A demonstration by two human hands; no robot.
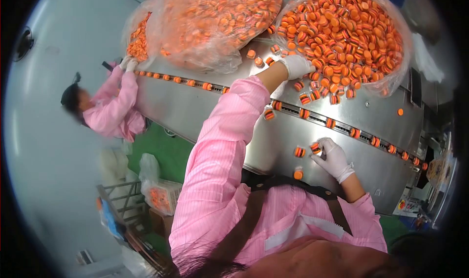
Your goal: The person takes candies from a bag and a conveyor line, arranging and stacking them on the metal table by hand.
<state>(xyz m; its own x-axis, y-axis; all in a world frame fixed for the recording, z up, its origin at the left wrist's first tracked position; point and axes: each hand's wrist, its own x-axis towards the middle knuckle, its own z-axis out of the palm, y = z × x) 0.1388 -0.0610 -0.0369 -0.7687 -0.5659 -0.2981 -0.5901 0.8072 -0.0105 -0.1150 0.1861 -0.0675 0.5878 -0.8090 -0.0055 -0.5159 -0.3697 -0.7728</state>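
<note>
Track: The metal track (317, 119) along the steel desk (273, 143) is lined with striped pieces (355, 132), set apart in single file; part of the row is hidden behind the left sleeve (224, 131)

Left hand: The gloved left hand (297, 66) is stretched across the track to the edge of the heap (342, 38), its fingers brought up against the orange pieces there; whether any is grasped cannot be told

Right hand: On the near side of the track, and apart from it, one striped piece (315, 148) is pinched in the grip of the gloved right hand (334, 159), between thumb and fingers

Near side: Two loose pieces (299, 152) are left on the desk beside the right hand, and a third (269, 114) is seen just beside the track

Bags: The heap is held in an open clear bag (407, 43), with pieces spilled at its mouth; a second bag (220, 58) is seen beside it, bulging with more

Tally: The visible row is judged well stocked, yet by far the larger share is left outside the track, in the bags

Far end: A co-worker (115, 109) in pink is seen with gloved hands at orange pieces by the second bag
</note>
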